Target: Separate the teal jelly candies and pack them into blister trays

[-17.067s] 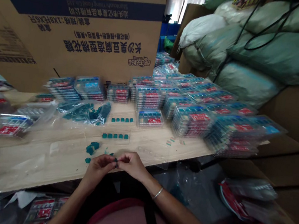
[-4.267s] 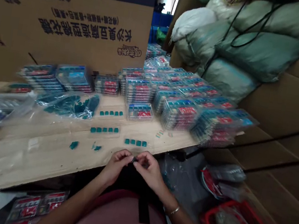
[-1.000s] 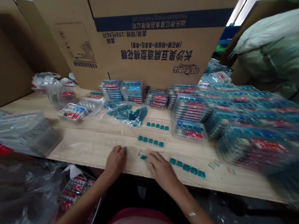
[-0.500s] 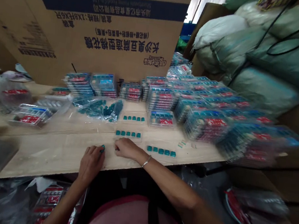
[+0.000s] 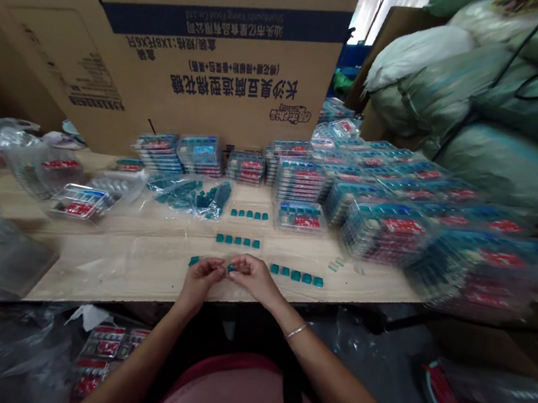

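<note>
1. Counted near the hands: the person's two hands, the left hand [image 5: 200, 280] and the right hand [image 5: 255, 279], and one small teal piece [image 5: 231, 267] pinched between their fingertips. One loose teal piece [image 5: 194, 260] lies just left of them. Three rows of teal pieces stand on the wooden table [image 5: 111, 275], five in each: the far row [image 5: 249, 215], the middle row [image 5: 237, 240] and the near-right row [image 5: 296, 275].
2. The pinched piece is a small, square-looking block of glossy teal plastic. Both hands grasp it firmly, fingertips meeting over it, just above the table's near edge and close to the middle of the table. Neither hand is open.
3. One clear plastic bag [image 5: 190, 195] holding a heap of teal pieces lies far of the rows, and a metal bangle [image 5: 297, 331] circles the right wrist. Stacked clear blister trays [image 5: 386, 229] with red labels crowd the far right, too many to count.
4. The fingers hide most of the pinched piece, so its exact shape is hard to make out. The trays at the right edge are blurred and cut off by the frame.
</note>
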### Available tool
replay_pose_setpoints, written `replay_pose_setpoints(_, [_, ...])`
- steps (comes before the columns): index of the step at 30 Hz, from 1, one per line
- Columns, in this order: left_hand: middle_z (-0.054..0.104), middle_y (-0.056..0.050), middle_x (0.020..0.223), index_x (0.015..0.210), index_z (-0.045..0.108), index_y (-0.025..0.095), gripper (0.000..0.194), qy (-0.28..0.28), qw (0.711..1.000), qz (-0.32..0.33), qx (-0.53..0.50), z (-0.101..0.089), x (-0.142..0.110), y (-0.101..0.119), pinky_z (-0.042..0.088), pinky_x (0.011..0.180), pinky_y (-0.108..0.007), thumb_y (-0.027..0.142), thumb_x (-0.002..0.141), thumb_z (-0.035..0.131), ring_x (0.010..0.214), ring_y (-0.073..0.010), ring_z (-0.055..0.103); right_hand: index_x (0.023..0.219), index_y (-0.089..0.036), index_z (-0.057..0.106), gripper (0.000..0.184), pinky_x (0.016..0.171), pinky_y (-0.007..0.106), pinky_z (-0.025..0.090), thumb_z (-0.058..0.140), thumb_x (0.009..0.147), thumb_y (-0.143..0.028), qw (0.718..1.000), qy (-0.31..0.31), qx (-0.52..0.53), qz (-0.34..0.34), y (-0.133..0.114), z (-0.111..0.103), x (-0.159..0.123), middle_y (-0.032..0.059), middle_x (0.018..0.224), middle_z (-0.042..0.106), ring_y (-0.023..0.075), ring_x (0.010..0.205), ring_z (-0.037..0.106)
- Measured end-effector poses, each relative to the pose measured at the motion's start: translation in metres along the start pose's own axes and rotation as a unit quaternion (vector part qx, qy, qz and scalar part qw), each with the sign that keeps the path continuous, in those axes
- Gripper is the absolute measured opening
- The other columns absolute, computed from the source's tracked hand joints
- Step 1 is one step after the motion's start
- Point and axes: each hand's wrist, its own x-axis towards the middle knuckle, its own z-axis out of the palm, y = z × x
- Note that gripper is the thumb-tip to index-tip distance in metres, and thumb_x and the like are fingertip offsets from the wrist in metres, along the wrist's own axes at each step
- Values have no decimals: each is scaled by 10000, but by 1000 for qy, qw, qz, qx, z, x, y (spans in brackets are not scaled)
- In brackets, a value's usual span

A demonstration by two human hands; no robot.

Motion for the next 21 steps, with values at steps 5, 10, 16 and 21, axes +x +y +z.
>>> replay_pose_setpoints(5, [684, -43, 743, 688, 664, 195, 84, 2, 993, 67, 100, 2, 9, 6, 498, 756, -356, 257, 636, 690, 778, -199, 616, 803, -185, 633, 303, 661, 288, 526, 769, 572, -326, 995, 80, 56, 11, 4, -5, -3, 1, 749, 656, 148, 692, 640])
replay_pose_setpoints(10, [701, -83, 947, 808, 702, 202, 138, -25, 970, 153, 188, 10, 5, 20, 488, 808, -377, 249, 763, 580, 921, -229, 614, 889, -171, 647, 376, 613, 265, 519, 778, 583, -345, 986, 56, 142, 63, -2, -9, -11, 26, 803, 682, 171, 716, 676])
replay_pose_setpoints(16, [704, -29, 717, 750, 705, 179, 185, -66, 997, -13, -24, 13, 6, 14, 490, 673, -289, 338, 655, 708, 664, -163, 617, 827, -186, 658, 212, 645, 304, 529, 678, 673, -330, 997, 67, -28, -22, 2, -6, -6, 32, 766, 707, 177, 704, 666])
replay_pose_setpoints(21, [693, -24, 739, 786, 705, 153, 279, -104, 988, -68, -95, 10, 6, 18, 463, 705, -271, 347, 594, 767, 678, -136, 596, 931, -221, 679, 215, 699, 320, 529, 533, 773, -208, 956, 38, -266, -121, -11, -6, -8, 46, 877, 727, 199, 767, 676])
